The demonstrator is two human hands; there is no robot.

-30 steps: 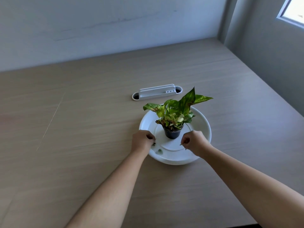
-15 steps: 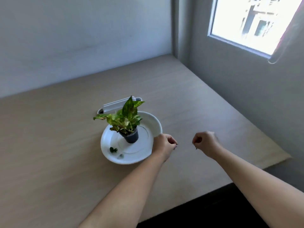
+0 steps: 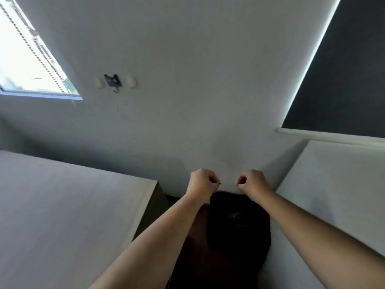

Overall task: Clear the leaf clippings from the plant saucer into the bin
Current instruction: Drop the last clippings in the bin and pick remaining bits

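Holding tiny leaf clippings point(image 3: 219, 183) pinched at the fingertips, both hands hover at the centre of the frame over the dark bin point(image 3: 237, 224), which sits on the floor in the lower middle, between two pale worktop surfaces. The left hand point(image 3: 201, 182) is curled closed with a thin sliver poking out toward the right; the right hand point(image 3: 253, 182) is likewise closed in a pinch on a speck too small to make out well. A few pale bits seem to lie inside the bin already. The step in hand looks like the drop: the next move calls for opening both pinches directly above the bin's mouth so nothing drifts onto the floor. The plant saucer is out of view. No brand, label or writing can be read anywhere.
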